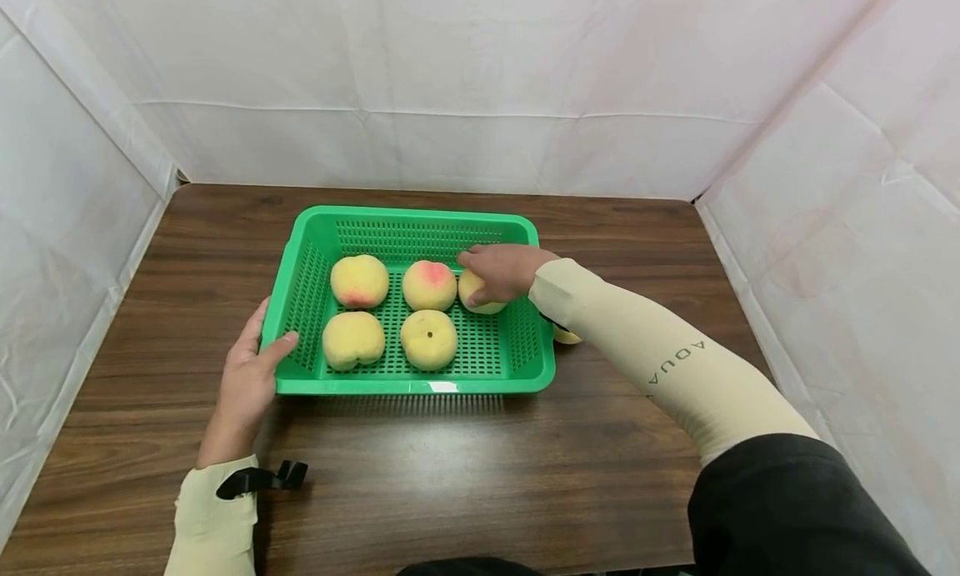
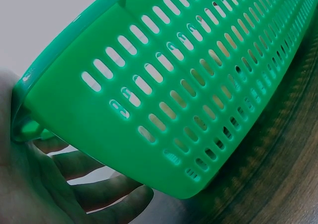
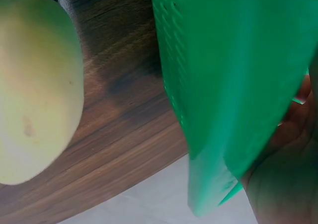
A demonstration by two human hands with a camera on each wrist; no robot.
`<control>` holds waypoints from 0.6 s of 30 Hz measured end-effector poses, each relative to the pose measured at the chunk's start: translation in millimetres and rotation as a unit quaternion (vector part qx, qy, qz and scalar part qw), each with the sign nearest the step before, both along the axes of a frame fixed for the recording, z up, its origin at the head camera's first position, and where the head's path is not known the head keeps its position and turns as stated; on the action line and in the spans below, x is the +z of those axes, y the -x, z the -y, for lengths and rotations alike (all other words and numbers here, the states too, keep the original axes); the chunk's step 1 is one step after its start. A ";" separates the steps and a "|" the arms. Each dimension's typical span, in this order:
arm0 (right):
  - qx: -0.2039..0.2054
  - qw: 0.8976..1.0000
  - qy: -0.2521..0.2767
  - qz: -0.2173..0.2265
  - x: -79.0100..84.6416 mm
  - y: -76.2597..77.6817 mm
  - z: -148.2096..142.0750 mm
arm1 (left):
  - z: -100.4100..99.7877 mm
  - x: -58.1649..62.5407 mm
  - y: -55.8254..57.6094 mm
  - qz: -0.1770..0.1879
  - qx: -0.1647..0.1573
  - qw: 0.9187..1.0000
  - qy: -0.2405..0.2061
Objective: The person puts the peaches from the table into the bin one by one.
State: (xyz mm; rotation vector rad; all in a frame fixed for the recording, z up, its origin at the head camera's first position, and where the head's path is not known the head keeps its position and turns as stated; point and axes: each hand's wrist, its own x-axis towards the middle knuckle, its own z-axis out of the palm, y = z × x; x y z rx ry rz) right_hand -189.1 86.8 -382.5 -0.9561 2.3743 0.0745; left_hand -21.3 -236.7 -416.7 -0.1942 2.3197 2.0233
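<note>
A green plastic basket (image 1: 416, 387) with slotted walls sits on the wooden table. My left hand (image 1: 251, 372) grips its left side, thumb over the rim and fingers outside, as the left wrist view shows against the slotted wall (image 2: 164, 80). Inside, at the right, my right hand (image 1: 502, 272) holds a yellow peach (image 1: 487, 307) from above, hiding part of it. More peaches lie in two rows: a red-tipped one (image 1: 429, 286), one with a dark stem hole (image 1: 430, 340), and two at the left, a back peach (image 1: 360, 281) and a front peach (image 1: 353, 341).
Outside the basket's right wall lies another peach (image 1: 566, 336), mostly hidden under my right sleeve; it looms large as a pale peach (image 3: 37, 95) in the right wrist view. White sheeting (image 1: 450, 76) stands along the back and both sides of the table (image 1: 450, 493).
</note>
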 end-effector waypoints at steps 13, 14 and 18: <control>-0.015 0.999 0.028 -0.006 -3.5 -7.7 -5.5 | -0.5 1.9 0.3 0.007 0.000 1.000 0.001; -0.015 0.999 0.029 -0.007 -3.3 -8.2 -5.5 | -0.4 2.0 0.3 0.008 0.000 1.000 0.003; -0.014 0.999 0.037 -0.011 0.1 -9.2 -5.7 | -0.2 2.1 0.2 0.012 0.000 1.000 0.010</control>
